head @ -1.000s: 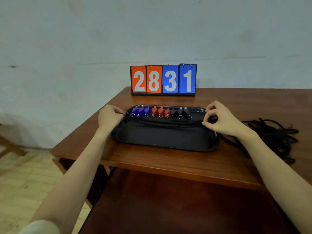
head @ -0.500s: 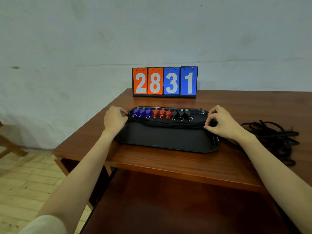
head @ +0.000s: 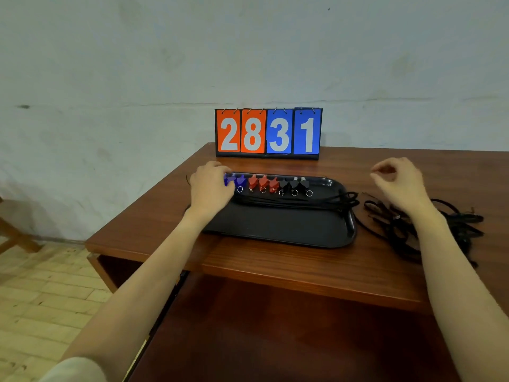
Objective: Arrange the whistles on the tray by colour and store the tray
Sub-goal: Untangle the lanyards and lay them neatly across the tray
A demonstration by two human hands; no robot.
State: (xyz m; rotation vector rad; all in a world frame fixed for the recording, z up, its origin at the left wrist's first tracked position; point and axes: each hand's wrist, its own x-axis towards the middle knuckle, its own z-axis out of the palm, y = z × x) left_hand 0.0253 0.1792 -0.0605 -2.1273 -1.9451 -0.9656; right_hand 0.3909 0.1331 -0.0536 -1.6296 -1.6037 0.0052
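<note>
A black tray [head: 278,226] lies on the wooden table [head: 303,268]. Along its far side stand whistles in a row: blue [head: 240,181], red [head: 263,183], then black [head: 294,185]. Black lanyards [head: 292,202] stretch across the tray in front of them and spill over its right end. My left hand [head: 210,188] lies over the tray's left end, its fingers bent down over the leftmost blue whistle, and its grip is hidden. My right hand [head: 399,183] hovers above the table to the right of the tray, its fingers loosely curled and holding nothing.
A flip scoreboard [head: 268,132] reading 2831 stands behind the tray by the wall. A tangle of black cords [head: 446,224] lies on the table right of the tray. A dark wooden surface [head: 275,332] juts out below the table's front edge.
My right hand let go of the lanyards at the tray's right end and rose to the right. My left hand shifted from the tray's left edge onto the blue whistles.
</note>
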